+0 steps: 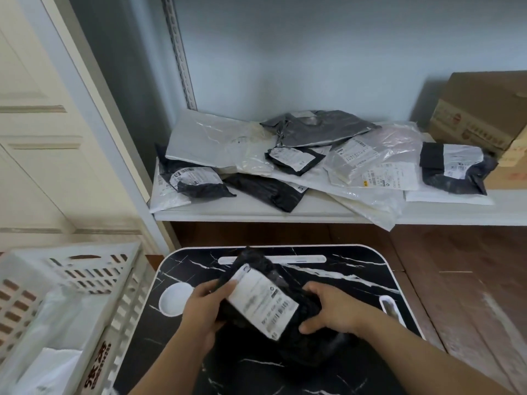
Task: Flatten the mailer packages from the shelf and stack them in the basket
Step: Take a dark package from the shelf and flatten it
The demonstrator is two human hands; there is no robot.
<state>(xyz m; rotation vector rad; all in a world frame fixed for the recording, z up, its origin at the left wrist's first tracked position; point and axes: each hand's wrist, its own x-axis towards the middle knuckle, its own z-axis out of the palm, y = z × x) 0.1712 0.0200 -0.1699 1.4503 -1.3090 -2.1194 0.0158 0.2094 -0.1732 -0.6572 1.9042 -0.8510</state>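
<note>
1. Your left hand [203, 312] and right hand [332, 310] each grip one black mailer [258, 297], fingers curled round its edges, above the marble-patterned table [356, 276].
2. About nine more mailers [285, 158] lie overlapping on the white shelf [445, 208]; you cannot count them exactly.
3. One white basket [85, 269] stands left, white mailers inside.
4. Two cardboard boxes [482, 109] sit far right.

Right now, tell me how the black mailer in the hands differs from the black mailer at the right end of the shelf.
The held black mailer is gripped by the left hand and the right hand over the marble-look table; the shelf black mailer lies untouched beside a cardboard box. The held one is crumpled and tilted; the shelf one lies flatter. Both are black with a white shipping label.
</note>
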